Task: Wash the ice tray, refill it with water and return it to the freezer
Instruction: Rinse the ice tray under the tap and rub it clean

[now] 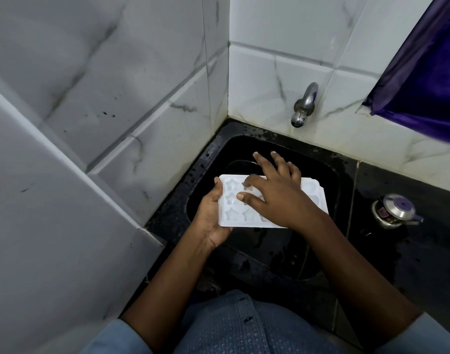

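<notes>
You hold the ice tray (233,217) over the black sink (317,171), which is set in the back left corner of the dark desk (410,251), where the two tiled walls meet. The tray is not resting on anything; it is carried level above the basin, with its star-shaped cups facing up.

Your left hand (210,215) grips the left short edge of the tray, thumb on the top rim and the other fingers curled underneath. Your right hand (277,192) lies spread over the middle of the tray, fingers apart and mostly straight, with two fingertips pressing into the cups. It holds nothing; it only touches the tray.

The step in hand looks like the washing: you rub the cups with bare fingers. The tap (304,104) on the back wall is above the far edge of the sink, and I see no stream of water from it. Whether the cups are wet I cannot tell.

For the next move I think you need water. Your right hand must leave the tray and reach the tap, so your left hand alone must keep the tray steady. Bring the tray under the spout, tilted for rinsing and level for filling.

A steel kettle (393,210) stands on the desk to the right of the sink, well apart from the tray.
</notes>
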### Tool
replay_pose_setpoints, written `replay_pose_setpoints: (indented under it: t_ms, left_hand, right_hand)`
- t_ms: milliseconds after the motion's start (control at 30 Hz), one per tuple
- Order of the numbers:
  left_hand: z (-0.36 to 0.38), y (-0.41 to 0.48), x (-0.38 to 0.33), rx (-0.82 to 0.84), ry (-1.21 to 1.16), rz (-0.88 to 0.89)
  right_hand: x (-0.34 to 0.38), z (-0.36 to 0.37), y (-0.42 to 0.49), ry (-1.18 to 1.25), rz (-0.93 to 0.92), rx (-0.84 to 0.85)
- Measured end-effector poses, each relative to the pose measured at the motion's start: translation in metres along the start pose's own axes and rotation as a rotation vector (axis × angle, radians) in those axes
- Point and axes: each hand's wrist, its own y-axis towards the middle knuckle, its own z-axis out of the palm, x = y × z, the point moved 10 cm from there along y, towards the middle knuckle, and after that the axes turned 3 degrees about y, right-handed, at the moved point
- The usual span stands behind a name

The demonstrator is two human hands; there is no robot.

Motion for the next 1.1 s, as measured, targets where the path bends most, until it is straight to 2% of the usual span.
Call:
replay_pose_setpoints:
  t_ms: [333,533,633,767,1100]
  left_hand:
    - [-0.012,0.005,0.000,-0.011,-0.013,-0.008]
    - [-0.011,0.004,-0.002,-0.032,-0.002,-0.002]
    - [-0.013,0.007,-0.002,-0.056,0.025,0.004]
    - [-0.008,0.007,-0.003,-0.054,0.047,0.002]
    - [-0.009,0.008,-0.002,-0.076,0.076,0.003]
  right_hand:
    - [0.002,0.004,0.002,-0.008,0.001,-0.007]
    - [0.020,-0.008,0.002,0.024,-0.077,-0.077]
    - [0.029,-0.002,0.006,-0.002,-0.104,-0.031]
    - [0.028,0.007,0.011,-0.023,-0.051,0.056]
    - [0.030,0.001,0.011,-0.013,-0.049,0.034]
